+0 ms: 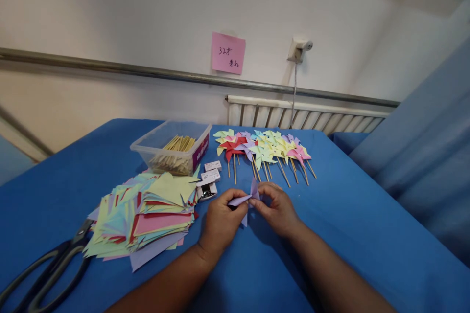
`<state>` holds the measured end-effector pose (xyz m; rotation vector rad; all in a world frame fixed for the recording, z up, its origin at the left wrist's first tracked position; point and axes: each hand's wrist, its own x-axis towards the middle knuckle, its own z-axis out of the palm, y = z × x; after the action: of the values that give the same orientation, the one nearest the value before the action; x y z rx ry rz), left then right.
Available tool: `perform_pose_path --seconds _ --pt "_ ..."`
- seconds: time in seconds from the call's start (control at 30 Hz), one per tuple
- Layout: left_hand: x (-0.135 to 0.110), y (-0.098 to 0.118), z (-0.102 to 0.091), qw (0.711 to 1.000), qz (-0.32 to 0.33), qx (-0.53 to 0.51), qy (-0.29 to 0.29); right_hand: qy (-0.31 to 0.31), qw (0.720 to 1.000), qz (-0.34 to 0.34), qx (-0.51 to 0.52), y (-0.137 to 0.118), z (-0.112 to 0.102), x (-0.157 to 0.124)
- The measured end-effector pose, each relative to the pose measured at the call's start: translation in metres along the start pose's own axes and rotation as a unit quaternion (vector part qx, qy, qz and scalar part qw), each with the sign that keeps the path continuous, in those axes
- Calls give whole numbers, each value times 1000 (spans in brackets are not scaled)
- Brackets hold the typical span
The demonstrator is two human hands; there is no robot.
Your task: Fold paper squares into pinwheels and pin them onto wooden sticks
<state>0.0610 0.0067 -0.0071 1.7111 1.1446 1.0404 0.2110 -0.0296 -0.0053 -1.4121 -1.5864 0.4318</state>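
A lilac paper piece (246,199), partly folded into a pinwheel shape, is held just above the blue table between both hands. My left hand (220,220) pinches its left side with closed fingers. On its right side, my right hand (278,208) pinches one raised flap. A heap of cut coloured paper squares (147,212) lies to the left of my left hand. Finished paper pinwheels on wooden sticks (264,151) lie in a row beyond my hands.
A clear plastic tub of wooden sticks (172,149) stands at the back left, with small white boxes (210,176) beside it. Black scissors (47,269) lie at the near left edge. The table is covered in blue cloth (348,215); a radiator (304,115) runs behind.
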Motion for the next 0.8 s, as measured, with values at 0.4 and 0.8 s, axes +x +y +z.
perform_pose_path --seconds 0.4,0.8 --pt "0 4 -1 1000 -22 -6 -13 -9 997 61 40 4 6 -3" --pt "5 6 1 987 -110 -115 -2 4 988 113 107 1 10 -3"
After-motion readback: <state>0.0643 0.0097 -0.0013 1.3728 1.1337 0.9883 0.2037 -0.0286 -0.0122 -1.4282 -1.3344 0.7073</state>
